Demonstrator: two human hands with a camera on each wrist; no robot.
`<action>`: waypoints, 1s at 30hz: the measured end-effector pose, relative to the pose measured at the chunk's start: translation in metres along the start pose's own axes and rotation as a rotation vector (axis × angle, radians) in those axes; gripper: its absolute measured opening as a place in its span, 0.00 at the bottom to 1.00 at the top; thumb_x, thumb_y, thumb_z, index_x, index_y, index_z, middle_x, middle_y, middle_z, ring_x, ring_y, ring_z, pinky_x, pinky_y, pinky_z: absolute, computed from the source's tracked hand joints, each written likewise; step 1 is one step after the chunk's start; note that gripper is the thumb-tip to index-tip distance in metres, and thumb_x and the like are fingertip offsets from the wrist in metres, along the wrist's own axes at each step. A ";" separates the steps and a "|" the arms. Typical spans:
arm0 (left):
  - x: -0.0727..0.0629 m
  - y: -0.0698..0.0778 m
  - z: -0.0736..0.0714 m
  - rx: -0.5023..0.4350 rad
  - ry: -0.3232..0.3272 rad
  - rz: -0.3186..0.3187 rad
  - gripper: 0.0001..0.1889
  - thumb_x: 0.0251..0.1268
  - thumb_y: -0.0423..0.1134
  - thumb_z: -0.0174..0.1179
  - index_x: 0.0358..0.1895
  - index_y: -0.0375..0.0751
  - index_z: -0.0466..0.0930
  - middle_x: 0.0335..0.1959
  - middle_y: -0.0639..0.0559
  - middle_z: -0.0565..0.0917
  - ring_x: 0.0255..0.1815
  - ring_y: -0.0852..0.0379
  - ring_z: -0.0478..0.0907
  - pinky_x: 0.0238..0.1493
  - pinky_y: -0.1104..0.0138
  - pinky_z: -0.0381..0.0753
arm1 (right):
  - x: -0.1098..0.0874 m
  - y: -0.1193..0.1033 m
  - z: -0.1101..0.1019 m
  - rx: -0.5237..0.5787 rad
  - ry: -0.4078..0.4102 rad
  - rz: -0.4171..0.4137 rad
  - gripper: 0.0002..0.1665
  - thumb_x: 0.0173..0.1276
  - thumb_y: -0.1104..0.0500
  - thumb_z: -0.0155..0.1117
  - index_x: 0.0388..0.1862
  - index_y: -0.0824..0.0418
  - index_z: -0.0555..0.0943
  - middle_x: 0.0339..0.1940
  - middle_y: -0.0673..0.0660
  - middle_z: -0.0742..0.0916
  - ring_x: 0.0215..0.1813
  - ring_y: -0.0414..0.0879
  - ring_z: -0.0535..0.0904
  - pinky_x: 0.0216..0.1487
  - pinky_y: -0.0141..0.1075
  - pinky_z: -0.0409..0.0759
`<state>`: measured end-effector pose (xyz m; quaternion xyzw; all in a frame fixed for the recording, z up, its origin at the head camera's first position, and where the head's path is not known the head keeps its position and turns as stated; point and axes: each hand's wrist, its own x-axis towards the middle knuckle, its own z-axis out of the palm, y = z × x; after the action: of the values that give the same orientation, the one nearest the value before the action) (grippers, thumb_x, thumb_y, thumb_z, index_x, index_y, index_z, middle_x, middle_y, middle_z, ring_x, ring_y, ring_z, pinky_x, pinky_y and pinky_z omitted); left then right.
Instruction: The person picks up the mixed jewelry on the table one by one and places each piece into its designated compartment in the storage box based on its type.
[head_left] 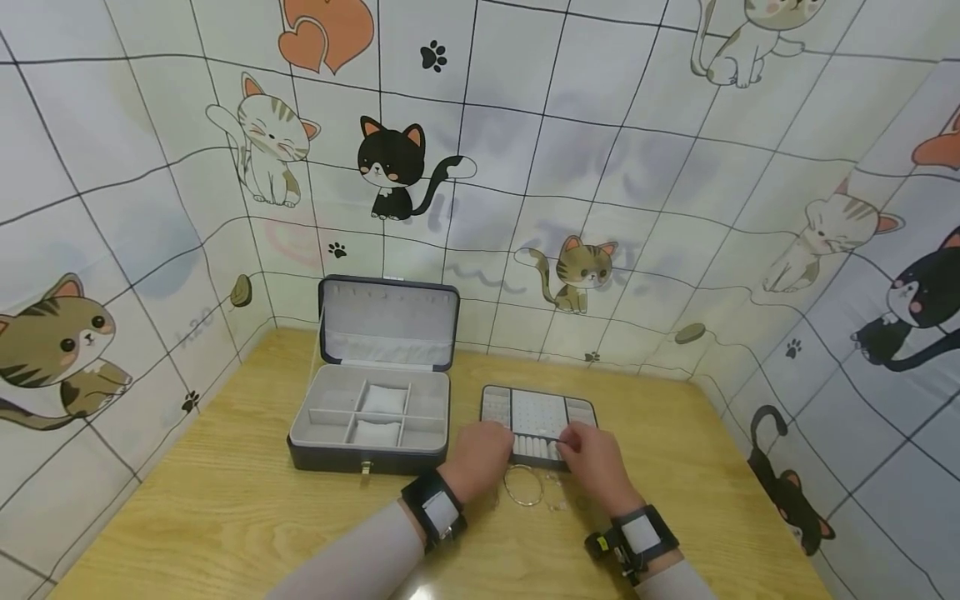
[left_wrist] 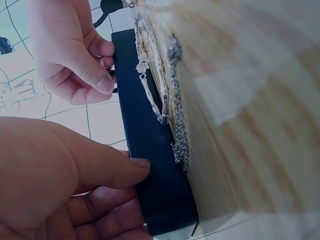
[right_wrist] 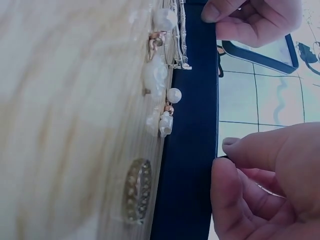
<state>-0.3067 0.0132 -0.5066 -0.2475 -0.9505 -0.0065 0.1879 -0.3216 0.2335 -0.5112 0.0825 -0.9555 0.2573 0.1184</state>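
A dark-edged jewelry tray [head_left: 538, 414] with pale lining and a row of ring rolls lies on the table. My left hand [head_left: 482, 460] holds its near left corner, the thumb [left_wrist: 125, 172] against the dark front side. At the right end of the ring rolls, my right hand [head_left: 600, 468] pinches a small dark thing [right_wrist: 225, 157] between thumb and forefinger; its kind is mostly hidden. Before the tray lie a gold bangle [head_left: 524, 505], pearl earrings [right_wrist: 166, 122], a beaded oval piece [right_wrist: 138, 192] like a ring, and a silver chain [left_wrist: 178, 115].
An open dark jewelry box [head_left: 330, 457] stands left of the tray, its lid [head_left: 388, 321] leaning back. Two white cushions [head_left: 384, 400] sit in its middle compartments. A cat-printed sheet [head_left: 510, 192] rises behind and beside the wooden table [head_left: 225, 500].
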 end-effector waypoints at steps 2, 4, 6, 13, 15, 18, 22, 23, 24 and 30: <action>0.000 0.000 0.000 0.001 0.000 -0.003 0.06 0.68 0.40 0.68 0.30 0.49 0.88 0.23 0.56 0.84 0.24 0.59 0.78 0.20 0.65 0.76 | 0.000 0.000 0.001 0.002 -0.001 0.008 0.05 0.68 0.62 0.75 0.34 0.55 0.85 0.30 0.50 0.88 0.33 0.42 0.79 0.35 0.34 0.78; -0.001 0.000 0.001 0.004 -0.001 -0.006 0.07 0.68 0.40 0.68 0.30 0.50 0.88 0.23 0.56 0.84 0.24 0.59 0.79 0.20 0.65 0.76 | 0.001 0.000 0.001 0.006 -0.004 0.016 0.05 0.68 0.62 0.75 0.34 0.56 0.85 0.31 0.51 0.88 0.34 0.42 0.80 0.36 0.35 0.79; -0.001 0.000 0.001 0.006 -0.001 -0.007 0.07 0.67 0.40 0.68 0.29 0.50 0.87 0.23 0.56 0.84 0.24 0.59 0.79 0.21 0.65 0.76 | 0.001 0.001 0.003 0.011 -0.006 0.027 0.04 0.68 0.62 0.74 0.35 0.56 0.86 0.32 0.51 0.89 0.34 0.42 0.81 0.37 0.36 0.80; -0.001 0.000 -0.001 -0.014 -0.012 -0.002 0.05 0.67 0.39 0.68 0.31 0.49 0.88 0.24 0.56 0.84 0.25 0.59 0.78 0.23 0.65 0.77 | 0.000 0.003 0.003 0.024 -0.001 0.053 0.03 0.66 0.64 0.72 0.37 0.60 0.87 0.34 0.52 0.89 0.36 0.44 0.82 0.39 0.38 0.82; -0.001 0.000 -0.002 -0.017 -0.017 -0.006 0.05 0.67 0.38 0.68 0.31 0.49 0.88 0.24 0.55 0.84 0.25 0.59 0.78 0.23 0.65 0.77 | 0.000 0.003 0.002 0.032 -0.011 0.055 0.05 0.63 0.65 0.73 0.38 0.60 0.87 0.34 0.53 0.89 0.37 0.45 0.82 0.40 0.40 0.83; -0.002 0.000 -0.001 -0.019 -0.023 -0.008 0.06 0.68 0.38 0.68 0.31 0.49 0.88 0.24 0.55 0.84 0.25 0.59 0.78 0.22 0.65 0.77 | 0.000 0.003 0.001 0.024 -0.044 0.071 0.09 0.61 0.66 0.73 0.40 0.59 0.88 0.35 0.54 0.89 0.38 0.46 0.82 0.42 0.42 0.83; -0.002 0.001 0.000 -0.015 -0.013 -0.004 0.06 0.68 0.39 0.68 0.30 0.49 0.87 0.24 0.56 0.84 0.24 0.59 0.77 0.20 0.65 0.75 | 0.000 0.002 -0.001 0.004 -0.078 0.085 0.10 0.63 0.67 0.73 0.43 0.59 0.89 0.39 0.56 0.91 0.41 0.47 0.84 0.45 0.44 0.86; -0.002 0.001 0.000 -0.013 -0.006 -0.003 0.06 0.68 0.39 0.68 0.30 0.49 0.87 0.23 0.56 0.84 0.24 0.59 0.77 0.20 0.65 0.75 | 0.000 0.002 -0.002 0.004 -0.082 0.086 0.10 0.64 0.66 0.73 0.44 0.59 0.89 0.40 0.56 0.91 0.42 0.47 0.85 0.46 0.45 0.87; -0.002 0.001 0.000 -0.013 0.000 -0.004 0.06 0.67 0.39 0.68 0.30 0.49 0.87 0.23 0.56 0.84 0.24 0.59 0.77 0.20 0.65 0.75 | 0.000 0.001 -0.003 0.004 -0.084 0.082 0.10 0.65 0.66 0.73 0.45 0.60 0.89 0.41 0.57 0.91 0.42 0.47 0.85 0.46 0.45 0.87; 0.001 0.000 0.000 -0.013 -0.020 -0.009 0.05 0.69 0.39 0.68 0.32 0.49 0.88 0.24 0.55 0.84 0.24 0.59 0.78 0.20 0.65 0.75 | 0.001 0.001 -0.004 0.015 -0.082 0.076 0.10 0.67 0.65 0.74 0.47 0.60 0.90 0.44 0.58 0.92 0.44 0.47 0.86 0.44 0.42 0.88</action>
<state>-0.3071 0.0136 -0.5062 -0.2446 -0.9533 -0.0109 0.1769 -0.3221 0.2364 -0.5078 0.0574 -0.9600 0.2653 0.0685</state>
